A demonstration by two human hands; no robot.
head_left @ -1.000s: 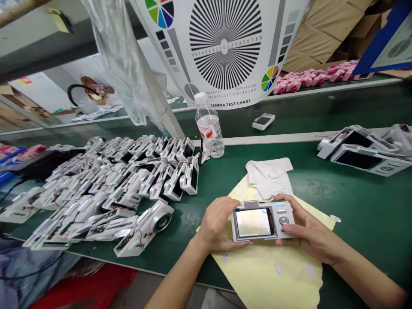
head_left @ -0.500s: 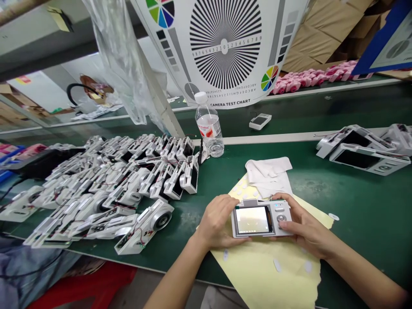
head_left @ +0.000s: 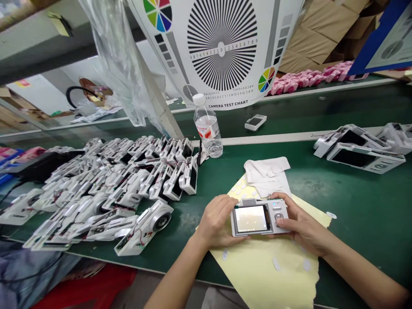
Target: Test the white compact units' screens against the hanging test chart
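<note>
A white camera [head_left: 258, 218] is held between both hands above a yellow paper sheet [head_left: 273, 274], its lit screen facing me. My left hand [head_left: 219, 221] grips the camera's left end, fingers over the top edge and thumb low. Around its right end is my right hand [head_left: 299, 223], with the thumb on the round button pad. Just behind the camera lies a folded white cloth [head_left: 268, 171] on the paper. Small white oval stickers [head_left: 276, 264] dot the sheet.
Many white cameras [head_left: 125, 189] are piled at the left. A water bottle [head_left: 209, 128] stands behind them, under a test chart [head_left: 222, 47]. More cameras [head_left: 357, 156] lie at the right, and a small one [head_left: 255, 122] at the back. Pink items [head_left: 309, 79] line the shelf.
My right thumb has shifted slightly up, from the lower part of the button pad onto its middle. The view has moved a little; both hands still hold the camera.
</note>
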